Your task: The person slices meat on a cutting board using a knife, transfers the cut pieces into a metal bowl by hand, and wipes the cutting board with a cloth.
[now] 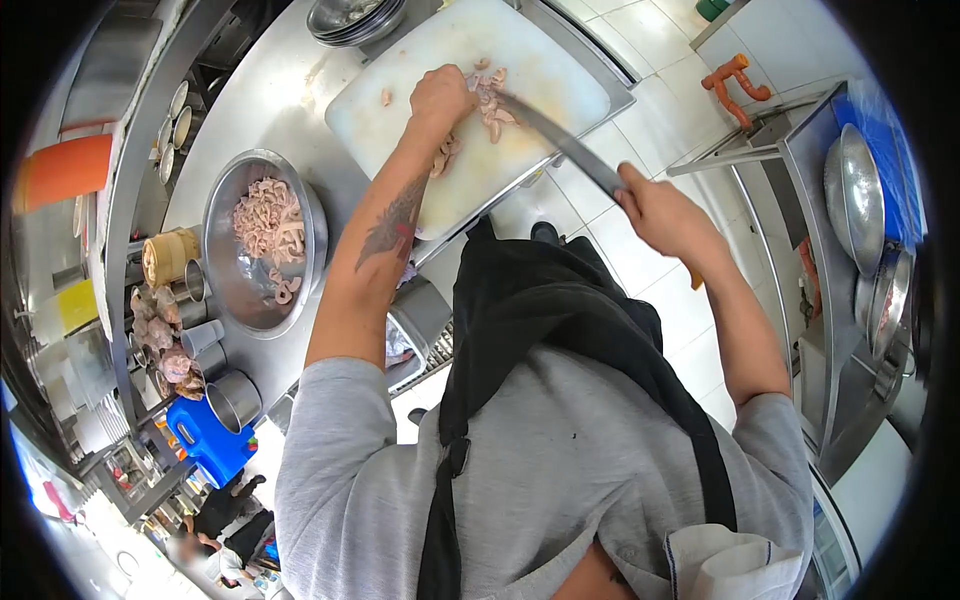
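On the white cutting board lie curled strips of pale pink meat, which look like intestine. My left hand is closed over the meat, its fingers curled and partly hidden beneath it; some pieces stick out at the finger side. In my right hand is a long knife, gripped by its handle. The blade points toward the board, with its tip at the meat beside my left hand. More cut meat sits in a large steel bowl left of the board.
Stacked steel bowls stand behind the board. Left of the large bowl are steel pots, a blue jug and an orange container. A metal rack with bowls stands at right. Another person is at lower left.
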{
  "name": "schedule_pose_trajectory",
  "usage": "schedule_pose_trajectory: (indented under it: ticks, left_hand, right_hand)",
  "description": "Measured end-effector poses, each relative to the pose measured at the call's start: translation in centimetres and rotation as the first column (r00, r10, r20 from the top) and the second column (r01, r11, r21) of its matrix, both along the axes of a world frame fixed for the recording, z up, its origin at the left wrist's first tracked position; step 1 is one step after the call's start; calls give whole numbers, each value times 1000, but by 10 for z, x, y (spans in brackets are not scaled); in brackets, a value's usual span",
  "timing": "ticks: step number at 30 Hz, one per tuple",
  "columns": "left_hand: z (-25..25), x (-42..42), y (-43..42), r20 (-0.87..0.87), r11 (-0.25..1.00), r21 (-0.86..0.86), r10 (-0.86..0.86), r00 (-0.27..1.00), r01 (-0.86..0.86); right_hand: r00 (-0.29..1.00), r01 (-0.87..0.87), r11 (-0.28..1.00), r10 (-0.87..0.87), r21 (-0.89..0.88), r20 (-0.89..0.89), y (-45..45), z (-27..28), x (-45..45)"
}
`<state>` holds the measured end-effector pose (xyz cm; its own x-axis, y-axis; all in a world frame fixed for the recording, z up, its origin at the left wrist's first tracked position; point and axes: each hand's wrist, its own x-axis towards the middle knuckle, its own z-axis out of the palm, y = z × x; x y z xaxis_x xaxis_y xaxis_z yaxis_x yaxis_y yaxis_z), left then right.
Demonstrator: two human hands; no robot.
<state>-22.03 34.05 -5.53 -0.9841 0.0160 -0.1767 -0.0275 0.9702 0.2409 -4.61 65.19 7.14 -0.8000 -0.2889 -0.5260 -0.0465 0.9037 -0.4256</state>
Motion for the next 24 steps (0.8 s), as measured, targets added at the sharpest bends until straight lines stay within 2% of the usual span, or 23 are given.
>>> schedule_pose_trajectory:
  ticks: [3, 5, 6, 8, 9, 10, 12, 14, 15, 17, 18, 20, 22, 24]
  left_hand:
    - [-8, -18, -11, 53, 1000, -4, -29, 998, 30]
    - [6, -27, -25, 73, 974, 218, -86, 994, 68]
    - [17, -27, -30, 75, 974, 212, -93, 993, 75]
    - [38, -13, -38, 32, 820, 571, 29, 999, -42]
    - [40, -5, -40, -79, 841, 538, -11, 997, 51]
    - [43, 10, -36, -80, 841, 539, -3, 997, 46]
    - [42, 47, -18, -205, 824, 548, -36, 978, 145]
    - [26, 82, 2, -121, 919, 381, -58, 991, 101]
    - [13, 95, 5, -117, 917, 389, -45, 992, 88]
    - [-10, 117, 9, -369, 931, 320, -49, 928, 177]
    - [-11, 120, 10, -368, 928, 333, -36, 929, 167]
    - [-13, 127, 10, -300, 938, 297, -87, 950, 179]
    - [-17, 127, 11, -341, 930, 315, -75, 937, 189]
    - [-21, 125, 8, -378, 922, 328, -73, 923, 207]
  right_hand:
    - [996, -55, 998, 55, 0, 72, -2, -4, 18]
    - [994, -53, 999, 54, -13, 92, -8, -15, 19]
    - [994, -64, 998, 64, -6, 86, -10, -24, 11]
    - [998, -68, 998, 68, 4, 20, -13, -41, -4]
    - [999, -18, 1000, 18, -10, 45, -14, -34, -8]
    - [997, 27, 999, -26, -21, 71, -17, -26, -14]
    - [999, 29, 999, -29, -39, 17, -12, -24, -10]
    - [999, 27, 998, -29, -51, -31, -10, -22, -1]
    - [995, 58, 997, -62, -55, -74, -10, -23, 4]
    - [988, 89, 995, -93, -34, -126, -15, -16, 14]
    - [989, 80, 997, -82, -20, -126, -19, -14, 16]
    - [988, -51, 998, 54, 25, -143, -23, -10, 20]
    - [985, -111, 991, 119, 68, -128, -24, -1, 21]
    - [984, -172, 976, 176, 130, -18, -24, -5, 22]
